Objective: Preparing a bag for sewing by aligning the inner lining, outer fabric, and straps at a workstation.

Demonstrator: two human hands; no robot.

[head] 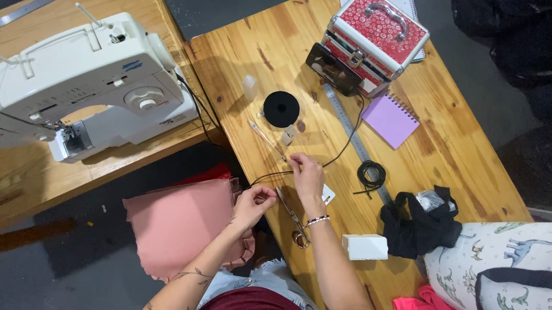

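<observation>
My left hand (pixel 254 203) pinches one end of a thin black cord (pixel 345 142) at the table's near edge. My right hand (pixel 306 175), with a beaded bracelet on its wrist, pinches the same cord a little farther along, above the wooden table (pixel 449 156). The cord runs on across the table toward the phone (pixel 332 69). Scissors (pixel 292 216) lie on the table between my forearms. A black spool (pixel 282 109) on a clear stand sits beyond my hands.
A white sewing machine (pixel 84 81) stands on a second table at left. A red patterned case (pixel 375 32), metal ruler (pixel 351 130), purple notebook (pixel 390 120), coiled black cord (pixel 371 174), black fabric (pixel 422 226), white box (pixel 365 246) and dinosaur-print cloth (pixel 500 270) lie around. Pink fabric (pixel 183 222) rests on my lap.
</observation>
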